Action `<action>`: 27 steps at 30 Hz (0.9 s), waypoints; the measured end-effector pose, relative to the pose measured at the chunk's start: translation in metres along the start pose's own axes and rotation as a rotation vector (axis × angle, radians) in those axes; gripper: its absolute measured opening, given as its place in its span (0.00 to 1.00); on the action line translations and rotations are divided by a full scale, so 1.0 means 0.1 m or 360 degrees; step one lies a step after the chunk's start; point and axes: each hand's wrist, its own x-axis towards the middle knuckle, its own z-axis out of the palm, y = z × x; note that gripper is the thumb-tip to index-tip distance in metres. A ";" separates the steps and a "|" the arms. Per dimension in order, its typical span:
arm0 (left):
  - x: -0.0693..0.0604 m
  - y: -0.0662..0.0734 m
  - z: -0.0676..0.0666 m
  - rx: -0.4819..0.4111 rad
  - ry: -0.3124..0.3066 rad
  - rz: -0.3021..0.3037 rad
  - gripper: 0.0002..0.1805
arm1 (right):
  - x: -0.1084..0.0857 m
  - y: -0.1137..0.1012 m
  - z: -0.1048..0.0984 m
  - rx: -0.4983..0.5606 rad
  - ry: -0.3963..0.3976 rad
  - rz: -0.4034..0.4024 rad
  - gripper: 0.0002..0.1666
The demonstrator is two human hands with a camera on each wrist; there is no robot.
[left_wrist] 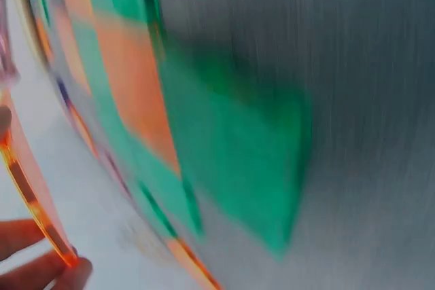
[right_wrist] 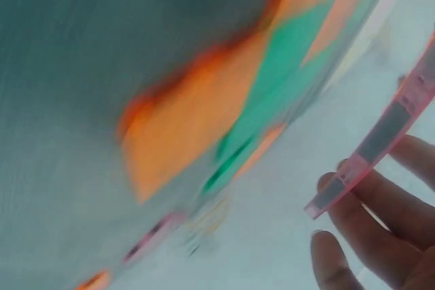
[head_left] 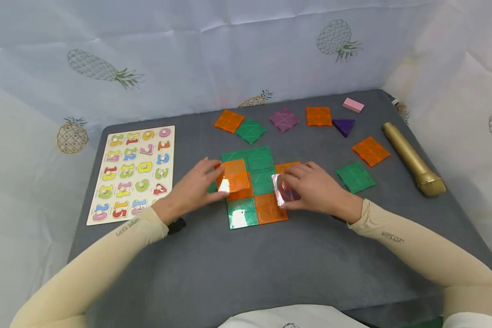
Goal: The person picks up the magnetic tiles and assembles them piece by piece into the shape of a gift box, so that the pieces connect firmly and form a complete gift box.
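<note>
Item one: orange tile (head_left: 235, 173), square, translucent, bright glare at its near left corner; pinched in my left hand (head_left: 193, 187), above the green-and-orange patchwork (head_left: 262, 183). Item two: pink tile (head_left: 285, 194), translucent, edge showing grey segments; pinched in my right hand (head_left: 316, 189), over the patchwork's right side. Patchwork: square tiles, flat on grey table (head_left: 213, 259).

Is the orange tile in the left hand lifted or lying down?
Lifted: the left wrist view shows the left hand pinching the orange tile, apart from the green tiles.
</note>
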 end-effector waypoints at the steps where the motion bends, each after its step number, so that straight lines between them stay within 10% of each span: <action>1: -0.09 0.10 0.05 0.0000 0.0025 0.0041 0.37 | -0.02 -0.09 0.02 0.0004 -0.0009 -0.0035 0.40; 12: -0.82 0.81 0.60 0.0034 0.0003 0.0080 0.33 | -0.29 -0.62 0.24 -0.0024 -0.0081 -0.0241 0.41; 27: -0.90 0.96 0.74 0.0173 -0.0085 -0.0015 0.34 | -0.36 -0.81 0.49 -0.0090 -0.0240 -0.0248 0.37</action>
